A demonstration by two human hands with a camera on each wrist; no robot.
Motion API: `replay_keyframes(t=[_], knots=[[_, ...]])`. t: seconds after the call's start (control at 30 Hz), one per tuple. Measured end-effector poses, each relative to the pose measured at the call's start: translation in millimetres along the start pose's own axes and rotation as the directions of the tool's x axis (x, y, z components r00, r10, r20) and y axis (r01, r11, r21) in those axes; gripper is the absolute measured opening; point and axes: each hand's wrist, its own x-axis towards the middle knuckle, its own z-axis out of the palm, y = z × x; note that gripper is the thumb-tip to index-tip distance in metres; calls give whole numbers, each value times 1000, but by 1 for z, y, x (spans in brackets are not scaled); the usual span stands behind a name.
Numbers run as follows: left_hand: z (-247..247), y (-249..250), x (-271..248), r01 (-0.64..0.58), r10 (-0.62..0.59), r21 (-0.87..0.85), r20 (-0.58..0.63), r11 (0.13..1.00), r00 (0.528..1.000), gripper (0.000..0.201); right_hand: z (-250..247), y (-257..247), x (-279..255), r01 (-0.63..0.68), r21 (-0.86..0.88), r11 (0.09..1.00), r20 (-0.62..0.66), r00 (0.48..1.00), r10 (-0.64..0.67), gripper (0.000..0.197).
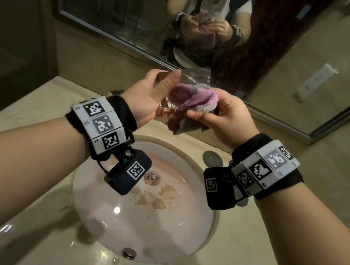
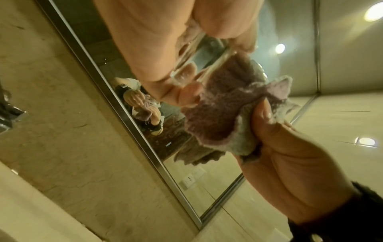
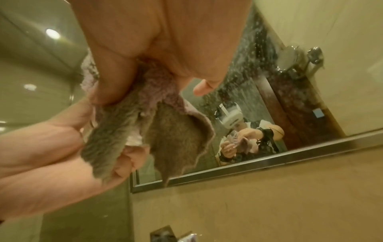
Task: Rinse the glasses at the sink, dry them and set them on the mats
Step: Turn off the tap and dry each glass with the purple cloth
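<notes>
Hands meet above the sink (image 1: pixel 197 246) in the head view, and we read them from left to right; our left hand (image 1: pixel 150 94) is curled round a clear glass (image 1: pixel 184 81), thumb up along its near side and fingers wrapped behind it, so the glass is held in the air over the counter's back edge, in front of the mirror (image 1: pixel 125 5); a purple and grey cloth (image 1: pixel 188 100) is stuffed into the glass's mouth and spills down below it; our right hand (image 1: pixel 226 117) pinches that cloth between thumb and bent fingers, touching the glass only through the fabric as far as we can tell.

From the left wrist camera we see what the head view hides: fingertips (image 2: pixel 187 69) of the left hand (image 2: pixel 145 41) showing through the glass's thick base (image 2: pixel 182 77), and the right hand (image 2: pixel 290 163) bunching the cloth (image 2: pixel 219 114) with its thumb pressed on top.

The right wrist camera shows the right hand (image 3: pixel 165 41) closed on the cloth (image 3: pixel 165 131), whose loose corners hang down across the left hand (image 3: pixel 41 155); the glass itself is barely legible there; the mirror (image 3: pixel 300 98) repeats both hands and the cloth.
</notes>
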Motion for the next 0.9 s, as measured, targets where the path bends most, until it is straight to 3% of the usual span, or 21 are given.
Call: replay_keyframes(t=[0.1, 0.17, 0.23, 0.27, 0.33, 0.43, 0.5, 0.57, 0.63, 0.67, 0.73, 0.83, 0.9], knots=[[-6, -1, 2, 51, -52, 10, 87, 999, 995, 54, 0, 8, -5, 108, -122, 987, -35, 993, -113, 18], [-15, 0, 3, 202, -173, -123, 209, 972, 962, 76, -1, 16, -8, 208, -355, 911, -47, 970, -240, 16], [-19, 0, 2, 299, -247, -137, 305, 944, 920, 75, -2, 19, -11, 290, -469, 834, -17, 941, -337, 23], [-19, 0, 3, 317, -270, -113, 312, 942, 911, 73, -2, 19, -11, 332, -503, 798, 16, 927, -375, 25], [-18, -4, 7, 289, -261, -100, 230, 952, 938, 70, -1, 18, -11, 358, -522, 774, 60, 921, -386, 24], [-11, -6, 6, 145, -132, -103, 128, 984, 983, 68, 5, 13, -11, 234, -417, 878, 13, 968, -251, 12], [-7, -5, 1, -35, 25, 168, 60, 985, 998, 58, 10, 10, -12, 79, -93, 993, -22, 996, -82, 17], [-8, -4, -2, -190, 188, 359, 42, 914, 981, 45, 13, 6, -10, -20, 137, 990, -28, 999, 24, 19], [-14, -2, -3, -227, 207, 428, 92, 875, 974, 47, 14, 4, -8, -13, 137, 990, -51, 999, 20, 19], [-17, -1, -4, -201, 167, 396, 121, 896, 979, 55, 14, 4, -8, 19, 93, 996, -57, 998, -14, 18], [-20, 3, -4, -17, -7, 161, 142, 987, 990, 67, 14, 7, -9, 126, -91, 988, -51, 990, -131, 13], [-26, 6, -2, 270, -269, 11, 155, 963, 951, 76, 13, 12, -11, 251, -375, 892, -34, 958, -284, 20], [-28, 3, 0, 328, -328, 31, 193, 944, 925, 72, 12, 11, -12, 303, -408, 861, 17, 946, -325, 19]])
